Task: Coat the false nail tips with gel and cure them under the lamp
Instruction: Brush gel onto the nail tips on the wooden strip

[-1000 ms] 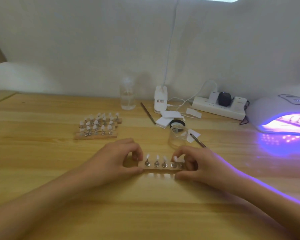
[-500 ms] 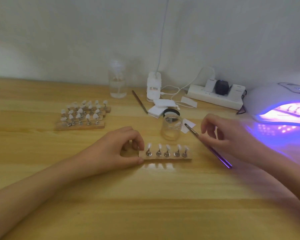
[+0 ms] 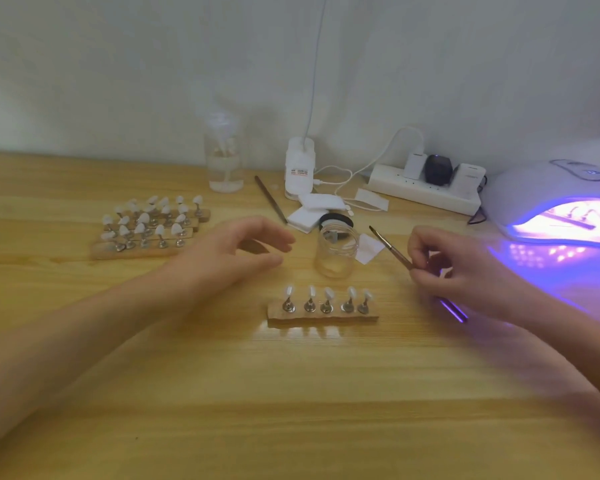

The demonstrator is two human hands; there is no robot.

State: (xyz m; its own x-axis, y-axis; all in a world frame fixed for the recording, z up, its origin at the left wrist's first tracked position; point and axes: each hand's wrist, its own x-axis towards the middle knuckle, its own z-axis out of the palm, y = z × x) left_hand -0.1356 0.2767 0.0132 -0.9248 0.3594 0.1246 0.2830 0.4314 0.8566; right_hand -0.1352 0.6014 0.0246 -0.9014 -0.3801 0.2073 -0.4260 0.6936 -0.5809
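Brush (image 3: 392, 249) in right hand (image 3: 465, 271); label (image 3: 299, 171) illegible

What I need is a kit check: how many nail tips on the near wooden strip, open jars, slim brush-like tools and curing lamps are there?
Nail tips on the near wooden strip: 5
Open glass jar: 1
Slim tools: 2 (brush in right hand, thin tool lying behind)
Curing lamp: 1
Total: 9
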